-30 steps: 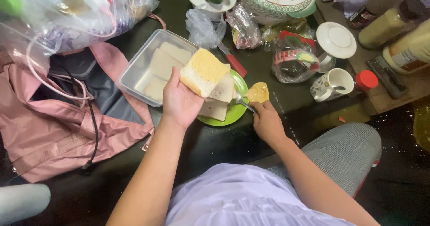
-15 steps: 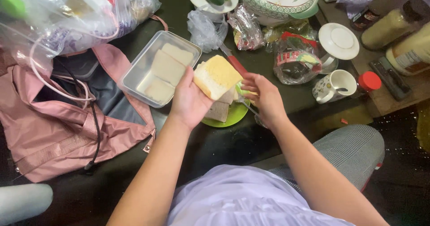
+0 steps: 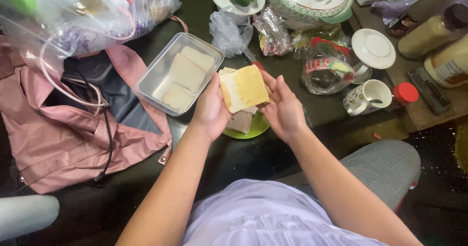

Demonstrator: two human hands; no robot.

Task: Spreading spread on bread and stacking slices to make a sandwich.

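L hand (image 3: 210, 110) & R hand (image 3: 282, 110), grips both holding soft yellow-topped bread slice (image 3: 243, 87); crinkly clear bag w/ red-green label (image 3: 325, 66) at 2 o'clock.

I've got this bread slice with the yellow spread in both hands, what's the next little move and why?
Probably lay the bread slice into the metal tray. Both the left hand and right hand grip it, spread side up, above the green plate, and similar slices already lie in that tray.
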